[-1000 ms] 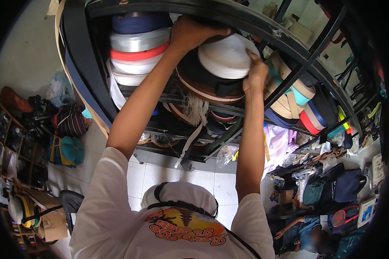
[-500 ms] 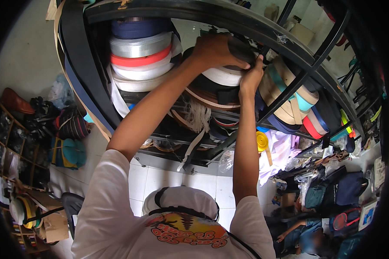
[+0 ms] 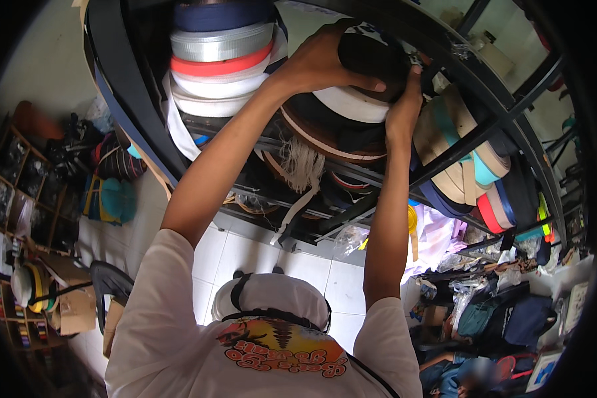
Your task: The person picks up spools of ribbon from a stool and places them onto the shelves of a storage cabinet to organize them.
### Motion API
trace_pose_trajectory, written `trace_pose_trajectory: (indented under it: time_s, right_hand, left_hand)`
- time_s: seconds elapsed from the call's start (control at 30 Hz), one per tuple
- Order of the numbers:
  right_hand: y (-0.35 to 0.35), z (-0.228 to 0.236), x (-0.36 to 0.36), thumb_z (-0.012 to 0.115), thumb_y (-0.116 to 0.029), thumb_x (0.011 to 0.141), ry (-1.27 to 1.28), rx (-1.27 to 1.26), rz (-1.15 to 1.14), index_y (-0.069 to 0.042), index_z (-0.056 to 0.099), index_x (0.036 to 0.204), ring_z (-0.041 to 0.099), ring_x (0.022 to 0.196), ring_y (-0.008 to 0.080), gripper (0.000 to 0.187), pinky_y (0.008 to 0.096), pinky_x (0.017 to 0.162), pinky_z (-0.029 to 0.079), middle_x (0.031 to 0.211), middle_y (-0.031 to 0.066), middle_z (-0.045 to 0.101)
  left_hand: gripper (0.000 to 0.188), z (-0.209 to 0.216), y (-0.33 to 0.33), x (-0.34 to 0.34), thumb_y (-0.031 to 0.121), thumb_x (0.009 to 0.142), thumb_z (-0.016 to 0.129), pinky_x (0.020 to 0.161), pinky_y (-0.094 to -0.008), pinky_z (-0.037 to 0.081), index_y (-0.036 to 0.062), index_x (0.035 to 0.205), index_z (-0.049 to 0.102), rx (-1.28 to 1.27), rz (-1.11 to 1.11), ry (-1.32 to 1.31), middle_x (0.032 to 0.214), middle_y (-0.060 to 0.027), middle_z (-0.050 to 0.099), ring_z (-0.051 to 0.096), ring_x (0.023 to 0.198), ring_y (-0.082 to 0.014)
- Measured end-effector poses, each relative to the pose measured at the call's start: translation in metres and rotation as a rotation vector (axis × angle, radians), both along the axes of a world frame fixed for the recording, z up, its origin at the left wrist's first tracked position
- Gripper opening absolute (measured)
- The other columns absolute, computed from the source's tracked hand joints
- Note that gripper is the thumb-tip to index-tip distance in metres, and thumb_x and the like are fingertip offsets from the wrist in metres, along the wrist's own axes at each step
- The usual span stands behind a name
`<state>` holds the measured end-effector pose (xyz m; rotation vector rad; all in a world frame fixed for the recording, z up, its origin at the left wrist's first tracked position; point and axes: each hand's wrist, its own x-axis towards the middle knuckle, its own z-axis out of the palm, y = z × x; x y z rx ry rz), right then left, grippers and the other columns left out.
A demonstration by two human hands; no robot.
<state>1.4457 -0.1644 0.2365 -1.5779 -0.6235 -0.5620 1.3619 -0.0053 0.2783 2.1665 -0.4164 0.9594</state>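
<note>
Both my hands are raised to a stack of webbing rolls on a black metal rack. My left hand (image 3: pixel 318 63) grips a black webbing roll (image 3: pixel 373 63) at its left side, the thumb lying across its front edge. On the roll's right side my right hand (image 3: pixel 404 113) presses, thumb pointing up; its other fingers are mostly hidden. Directly under the black roll lies a white webbing roll (image 3: pixel 353 105). Below that are dark rolls and a brown-edged roll (image 3: pixel 312 136), with loose pale threads (image 3: pixel 302 162) hanging down.
Left of the hands stands a stack with a red roll (image 3: pixel 222 63) and white, silver and navy ones. Beige rolls (image 3: pixel 438 146) lean at the right behind a slanting rack bar (image 3: pixel 458 156). Long black straps (image 3: pixel 123 99) hang at the left. Another person (image 3: pixel 454 375) is at lower right.
The black roll shows more of its top between my hands, which have shifted slightly right in the picture. The whole view has moved a little, with the rack's top bar higher.
</note>
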Motion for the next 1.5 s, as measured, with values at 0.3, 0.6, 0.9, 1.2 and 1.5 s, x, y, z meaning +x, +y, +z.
trace_pose_trajectory:
  time_s: [0.3, 0.6, 0.9, 1.2, 1.5]
  right_hand:
    - [-0.020, -0.016, 0.007, 0.030, -0.028, 0.104, -0.035, 0.004, 0.028, 0.010, 0.041, 0.134, 0.042, 0.130, 0.0369, 0.050, 0.0396, 0.111, 0.029, 0.138, 0.0272, 0.044]
    - [-0.001, -0.100, -0.201, 0.054, -0.012, 0.092, -0.264, 0.433, 0.229, 0.001, 0.053, 0.091, 0.053, 0.083, 0.0206, 0.013, 0.0342, 0.078, 0.044, 0.091, 0.0131, 0.056]
    - [0.069, -0.196, -0.533, 0.059, -0.020, 0.094, 0.441, -0.172, 1.311, -0.004, 0.063, 0.100, 0.059, 0.083, 0.0126, 0.017, 0.0260, 0.069, 0.046, 0.092, 0.0041, 0.065]
    - [0.095, -0.243, -0.788, 0.061, -0.020, 0.092, 0.433, -0.677, 1.684, -0.004, 0.063, 0.106, 0.056, 0.074, 0.0079, 0.022, 0.0234, 0.062, 0.044, 0.087, 0.0021, 0.064]
    - [0.175, -0.292, -0.910, 0.064, -0.023, 0.088, 0.543, -0.895, 1.525, -0.005, 0.063, 0.105, 0.060, 0.074, 0.0103, 0.025, 0.0257, 0.061, 0.047, 0.085, 0.0035, 0.062]
  left_hand:
    - [0.107, -0.020, -0.009, -0.027, 0.041, 0.059, 0.089, 0.108, -0.0385, 0.036, -0.0056, 0.139, 0.036, -0.233, 0.169, -0.039, 0.135, -0.0277, 0.047, 0.047, 0.127, -0.0330]
    - [0.048, -0.092, -0.028, -0.226, 0.009, 0.084, 0.071, 0.103, -0.0376, 0.042, -0.0024, 0.127, 0.051, -0.503, 0.299, -0.027, 0.122, -0.0156, 0.062, 0.057, 0.118, -0.0237]
    - [0.030, -0.193, -0.076, -0.591, 0.005, 0.089, 0.060, 0.089, -0.0355, 0.050, -0.0028, 0.117, 0.059, -0.652, 0.984, 0.220, 0.108, -0.0155, 0.068, 0.066, 0.100, -0.0234]
    - [0.035, -0.253, -0.113, -0.893, -0.002, 0.080, 0.056, 0.083, -0.0332, 0.054, -0.0010, 0.115, 0.061, -0.789, 1.381, 0.060, 0.107, -0.0135, 0.067, 0.068, 0.094, -0.0250]
    - [0.038, -0.284, -0.046, -1.052, 0.003, 0.081, 0.060, 0.088, -0.0357, 0.052, -0.0005, 0.119, 0.059, -0.569, 1.480, 0.242, 0.113, -0.0153, 0.065, 0.062, 0.106, -0.0273]
